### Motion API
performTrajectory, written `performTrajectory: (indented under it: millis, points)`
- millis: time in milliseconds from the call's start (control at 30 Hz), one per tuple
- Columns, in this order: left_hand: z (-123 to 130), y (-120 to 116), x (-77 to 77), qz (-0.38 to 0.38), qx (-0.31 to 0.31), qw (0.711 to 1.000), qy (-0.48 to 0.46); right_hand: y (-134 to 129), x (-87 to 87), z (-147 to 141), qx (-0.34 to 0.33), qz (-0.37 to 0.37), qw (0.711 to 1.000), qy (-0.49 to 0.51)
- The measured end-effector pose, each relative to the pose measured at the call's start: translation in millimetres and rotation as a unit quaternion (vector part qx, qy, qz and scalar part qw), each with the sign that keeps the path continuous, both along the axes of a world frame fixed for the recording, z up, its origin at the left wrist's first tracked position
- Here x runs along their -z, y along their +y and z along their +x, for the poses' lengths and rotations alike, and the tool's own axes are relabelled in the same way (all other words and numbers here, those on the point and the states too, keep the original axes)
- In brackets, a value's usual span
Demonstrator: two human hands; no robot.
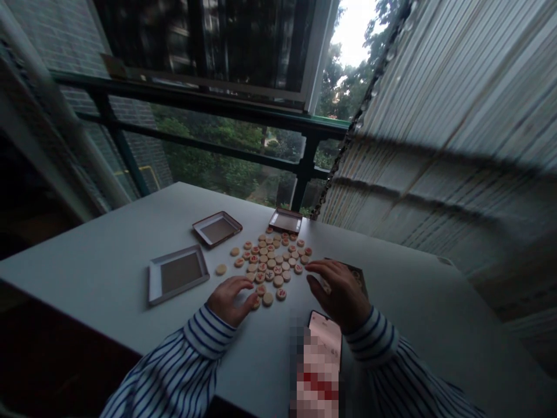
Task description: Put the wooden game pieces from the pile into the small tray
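Several round wooden Chinese chess pieces (pixel 277 269) lie spread in a loose cluster on the white table, some showing red characters and others plain. At the cluster's near left edge is my left hand (pixel 230 301), its thumb and fingers curved apart beside the closest pieces. My right hand (pixel 339 293) hovers at the right edge, thumb apart from the stretched fingers, near a piece with a red mark (pixel 298 269). Neither hand visibly holds a piece. A dark patterned flat item (pixel 358 277) is partly hidden behind my right hand.
Two shallow open box trays (pixel 179 248) (pixel 216 212) stand left of the pieces, and a third tray (pixel 285 228) sits behind them. A lit phone (pixel 326 331), partly pixelated, lies near my right wrist. Beyond the table (pixel 130 249) are a railing and window, with blinds (pixel 435 87) at right.
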State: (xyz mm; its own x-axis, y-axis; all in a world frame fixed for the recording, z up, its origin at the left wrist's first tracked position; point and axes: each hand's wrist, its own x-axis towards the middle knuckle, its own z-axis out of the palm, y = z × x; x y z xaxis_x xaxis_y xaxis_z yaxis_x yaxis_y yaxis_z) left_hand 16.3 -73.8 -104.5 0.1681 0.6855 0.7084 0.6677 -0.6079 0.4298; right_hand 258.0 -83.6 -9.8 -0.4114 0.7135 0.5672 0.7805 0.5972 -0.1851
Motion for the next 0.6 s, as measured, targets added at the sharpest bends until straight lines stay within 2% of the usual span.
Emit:
performTrajectory:
  millis: [167,333,600]
  points:
    - [-1.3,-4.5,7.7,0.002,-0.022,0.997,0.068,1.4,18.1,-23.2,-0.027,-0.033,0.999,-0.033]
    - [0.3,-8.7,6.7,-0.013,-0.064,0.993,0.101,3.5,39.2,-33.1,-0.048,-0.05,0.995,-0.071]
    - [-0.4,-8.6,9.4,-0.023,-0.065,0.988,0.138,3.5,44.8,-33.5,-0.063,-0.055,0.993,-0.089]
